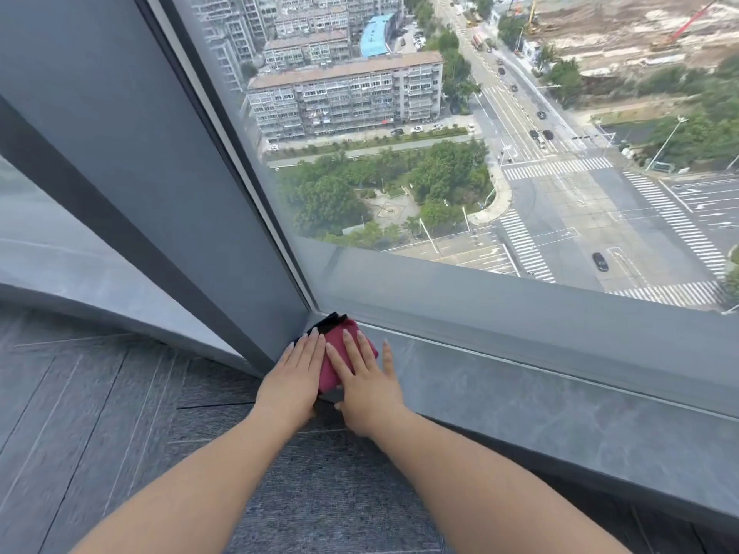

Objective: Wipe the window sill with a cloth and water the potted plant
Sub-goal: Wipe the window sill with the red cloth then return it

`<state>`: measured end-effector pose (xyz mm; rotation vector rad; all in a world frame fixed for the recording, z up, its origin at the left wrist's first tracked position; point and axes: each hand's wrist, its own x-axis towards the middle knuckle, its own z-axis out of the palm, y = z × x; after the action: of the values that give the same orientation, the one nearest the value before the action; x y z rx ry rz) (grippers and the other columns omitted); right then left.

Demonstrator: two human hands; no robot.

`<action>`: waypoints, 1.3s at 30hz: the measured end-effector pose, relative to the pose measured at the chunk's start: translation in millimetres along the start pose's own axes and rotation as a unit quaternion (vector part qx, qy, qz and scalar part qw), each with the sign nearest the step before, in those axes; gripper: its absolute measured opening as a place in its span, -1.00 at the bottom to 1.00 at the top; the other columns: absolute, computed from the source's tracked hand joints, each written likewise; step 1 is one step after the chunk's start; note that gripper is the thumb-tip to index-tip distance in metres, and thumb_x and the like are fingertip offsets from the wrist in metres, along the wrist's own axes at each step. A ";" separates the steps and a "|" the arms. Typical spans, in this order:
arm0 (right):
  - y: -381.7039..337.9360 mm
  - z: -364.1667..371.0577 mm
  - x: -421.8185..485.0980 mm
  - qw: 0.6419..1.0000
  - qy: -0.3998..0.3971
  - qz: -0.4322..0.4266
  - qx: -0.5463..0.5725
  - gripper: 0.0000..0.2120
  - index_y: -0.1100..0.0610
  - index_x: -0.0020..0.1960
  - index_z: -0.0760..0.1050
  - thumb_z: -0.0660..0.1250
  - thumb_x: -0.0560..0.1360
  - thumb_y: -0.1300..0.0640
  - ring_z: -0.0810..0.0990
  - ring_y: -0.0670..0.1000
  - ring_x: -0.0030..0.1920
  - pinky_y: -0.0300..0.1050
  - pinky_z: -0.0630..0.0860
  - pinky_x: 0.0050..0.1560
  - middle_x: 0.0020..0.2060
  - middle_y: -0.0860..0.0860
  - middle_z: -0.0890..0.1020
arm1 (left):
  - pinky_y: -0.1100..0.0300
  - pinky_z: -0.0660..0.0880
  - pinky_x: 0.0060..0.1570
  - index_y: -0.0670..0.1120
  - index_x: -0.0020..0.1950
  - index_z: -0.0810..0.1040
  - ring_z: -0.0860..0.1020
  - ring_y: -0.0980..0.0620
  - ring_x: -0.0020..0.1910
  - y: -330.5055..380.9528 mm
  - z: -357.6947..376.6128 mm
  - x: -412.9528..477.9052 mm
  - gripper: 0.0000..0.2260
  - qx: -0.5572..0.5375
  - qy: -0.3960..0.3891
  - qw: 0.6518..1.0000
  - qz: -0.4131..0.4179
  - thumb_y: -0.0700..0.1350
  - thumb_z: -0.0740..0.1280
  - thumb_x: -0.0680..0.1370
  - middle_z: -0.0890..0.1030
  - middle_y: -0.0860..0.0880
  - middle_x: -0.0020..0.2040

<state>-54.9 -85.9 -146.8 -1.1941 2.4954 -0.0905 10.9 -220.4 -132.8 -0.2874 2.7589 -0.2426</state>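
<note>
A dark red cloth with a black edge lies folded at the left end of the grey stone window sill, pushed into the corner against the grey window frame. My left hand lies flat on the cloth's left side, fingers straight. My right hand presses flat on its right side, fingers spread, the little finger resting on the bare sill. No potted plant or watering vessel is in view.
A thick grey pillar rises on the left of the corner. The window glass stands behind the sill, with a street far below. Grey carpet tiles cover the floor under my forearms.
</note>
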 end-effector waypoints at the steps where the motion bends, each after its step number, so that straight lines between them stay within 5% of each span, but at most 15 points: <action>1: -0.1 3.2 -1.2 1.000 0.030 -0.004 0.003 -0.17 -0.04 0.57 -0.33 0.21 0.57 -0.07 -0.36 0.12 0.55 0.28 -0.41 0.45 0.55 0.07 -0.34 | 0.06 -0.07 0.55 -0.27 0.55 -0.19 -0.08 -0.11 0.58 5.8 -0.2 -0.8 -0.31 0.007 0.019 1.000 -0.014 -0.13 0.19 0.61 -0.15 -0.21 0.58; 3: -0.2 8.7 -5.9 0.997 0.078 -0.016 0.008 -0.22 -0.03 0.59 -0.18 0.23 0.56 0.08 -0.19 0.14 0.59 0.23 -0.38 0.46 0.59 0.08 -0.17 | 0.00 0.32 0.42 -0.35 0.49 0.20 0.32 -0.20 0.46 14.2 -0.4 -3.8 -0.40 -0.005 0.067 0.997 -0.038 -0.26 0.35 0.51 0.24 -0.34 0.49; 5: -0.2 13.6 -13.6 0.993 0.118 -0.022 0.018 -0.25 -0.01 0.56 0.14 0.37 0.45 0.15 0.17 0.16 0.55 0.21 -0.15 0.48 0.56 0.11 0.18 | 0.01 0.61 0.03 -0.34 0.23 0.56 0.63 -0.19 0.12 13.1 2.5 -6.9 -0.41 -0.008 0.096 0.995 -0.027 -0.29 0.58 0.22 0.59 -0.32 0.21; 7: -1.1 16.6 -18.6 0.988 0.147 -0.037 0.025 -0.30 -0.03 0.42 0.42 0.50 0.30 0.12 0.46 0.14 0.40 0.21 0.13 0.43 0.40 0.09 0.48 | 0.06 0.62 -0.11 -0.27 0.09 0.66 0.68 -0.14 -0.06 10.6 4.0 -16.6 -0.44 -0.011 0.143 0.990 -0.013 -0.28 0.61 0.10 0.68 -0.24 0.06; 9: 0.8 19.8 -24.0 0.986 0.158 -0.053 0.030 -0.37 -0.06 0.31 0.54 0.54 0.24 0.09 0.57 0.10 0.30 0.21 0.21 0.38 0.29 0.05 0.59 | 0.11 0.62 -0.16 -0.17 0.01 0.70 0.67 -0.09 -0.16 12.1 -1.3 -32.0 -0.51 -0.028 0.162 0.986 -0.007 -0.20 0.59 0.08 0.71 -0.15 -0.05; 12: 9.3 10.6 -43.5 0.986 0.131 -0.080 0.063 -0.51 -0.05 0.28 0.55 0.44 0.36 0.12 0.50 0.06 0.37 0.19 0.08 0.48 0.33 0.01 0.56 | 0.14 0.57 -0.13 -0.01 -0.08 0.73 0.60 -0.04 -0.20 14.7 -20.2 -53.1 -0.73 -0.132 0.158 0.978 -0.030 -0.06 0.49 0.24 0.68 -0.05 -0.19; 14: 20.5 1.9 -62.8 0.987 0.074 -0.088 0.115 -0.67 0.05 0.30 0.51 0.21 0.56 0.14 0.41 0.08 0.43 0.08 -0.03 0.57 0.37 0.06 0.52 | 0.16 0.49 -0.04 0.01 -0.12 0.70 0.53 0.10 -0.13 18.9 -25.7 -62.7 -0.72 -0.269 0.078 0.959 -0.037 0.09 0.27 0.35 0.66 -0.03 -0.19; 16: 37.3 -6.9 -86.8 0.977 0.035 -0.067 0.198 -0.75 0.09 0.12 0.53 0.11 0.61 0.09 0.54 0.15 0.22 0.05 0.21 0.49 0.10 0.09 0.66 | 0.18 0.42 -0.13 -0.05 -0.15 0.68 0.50 0.21 -0.24 30.1 -33.7 -72.1 -0.67 -0.448 -0.010 0.894 -0.026 0.14 0.25 0.40 0.68 -0.05 -0.24; 19: 67.7 -18.2 -123.4 0.920 -0.032 0.002 0.391 -0.78 0.12 -0.04 0.57 0.17 0.57 0.07 0.60 0.03 -0.06 -0.02 0.49 0.10 -0.14 0.00 0.66 | 0.18 0.49 -0.10 -0.03 -0.09 0.74 0.64 0.09 -0.18 66.3 -47.7 -80.1 -0.73 -0.674 -0.089 0.731 -0.061 0.14 0.49 0.38 0.73 -0.05 -0.16; 23: 113.5 -24.0 -172.2 0.713 -0.040 0.146 0.684 -0.82 0.21 0.06 0.61 0.23 0.59 0.24 0.64 -0.03 -0.13 -0.12 0.57 -0.05 -0.09 0.06 0.69 | 0.02 0.54 0.00 -0.22 0.08 0.67 0.62 -0.17 -0.03 141.8 -62.8 -69.7 -0.52 -0.857 -0.196 0.456 -0.140 0.18 0.39 0.44 0.68 -0.24 0.00; 25: 139.5 -26.1 -196.4 0.643 -0.012 0.202 0.739 -0.83 0.19 0.10 0.59 0.23 0.60 0.24 0.66 -0.03 -0.17 -0.12 0.61 -0.18 -0.13 0.05 0.69 | -0.03 0.60 -0.03 -0.22 0.17 0.60 0.60 -0.19 0.04 179.3 -71.6 -63.9 -0.56 -0.891 -0.209 0.380 -0.138 0.12 0.33 0.51 0.66 -0.24 0.06; 28: 179.5 -28.0 -233.8 0.584 0.033 0.233 0.777 -0.78 0.21 0.20 0.55 0.21 0.61 0.24 0.66 0.00 -0.14 -0.10 0.64 -0.24 -0.05 0.09 0.67 | -0.02 0.62 -0.12 -0.23 0.24 0.52 0.62 -0.20 0.04 230.1 -86.9 -55.6 -0.62 -0.869 -0.232 0.429 -0.086 -0.06 0.39 0.50 0.64 -0.26 0.11; 33: 231.8 -29.8 -293.4 0.598 0.078 0.233 0.763 -0.71 -0.01 0.25 0.46 0.20 0.62 0.27 0.67 -0.01 -0.13 -0.09 0.64 -0.20 0.01 0.06 0.66 | 0.02 0.64 -0.23 -0.22 0.19 0.53 0.64 -0.09 -0.12 289.6 -109.7 -47.3 -0.80 -0.805 -0.247 0.539 -0.028 -0.25 0.28 0.58 0.66 -0.15 -0.07; 39: 274.1 -23.6 -334.9 0.584 0.112 0.206 0.777 -0.70 0.08 0.16 0.60 0.22 0.58 0.36 0.68 -0.01 -0.15 -0.05 0.66 -0.12 -0.06 0.07 0.69 | 0.07 0.64 -0.24 -0.19 0.21 0.58 0.64 -0.02 -0.22 327.6 -115.8 -45.8 -0.68 -0.798 -0.272 0.537 0.038 -0.45 0.23 0.54 0.64 -0.15 -0.02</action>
<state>-74.5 342.3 -82.5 0.2150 1.5584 -1.8607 -44.2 121.2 -77.6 -0.4881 1.4661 2.0523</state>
